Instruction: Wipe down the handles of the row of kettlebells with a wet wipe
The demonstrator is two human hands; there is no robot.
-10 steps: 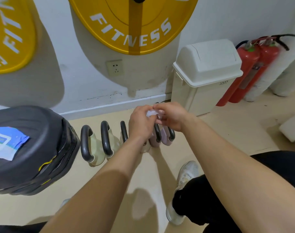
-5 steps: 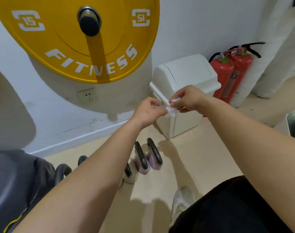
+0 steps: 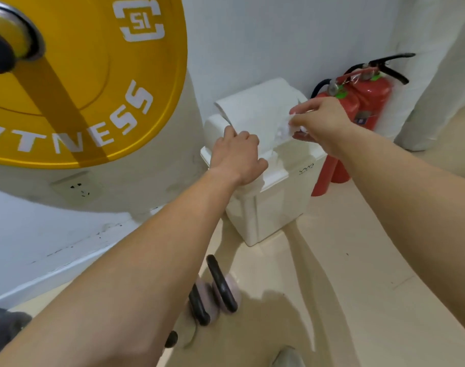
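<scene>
Letting go of the wet wipe (image 3: 286, 128), the left grip (image 3: 236, 157) now lies on the lid of the white bin (image 3: 279, 205). Its fingers are curled together with nothing visibly held, knuckles against the swing flap (image 3: 255, 112), which stands tilted where half a second ago it sat level. The right grip (image 3: 322, 125) alone pinches the crumpled wipe above the flap; earlier both held it in the air before the bin. The kettlebells (image 3: 215, 292) stand on the beige floor (image 3: 358, 274) below the left forearm, two pale pink ones with black handles side by side. Behind, a yellow weight plate (image 3: 93, 83) hangs on the white wall above a socket (image 3: 77, 188). Two red fire extinguishers (image 3: 369, 102) stand just beside the bin.
</scene>
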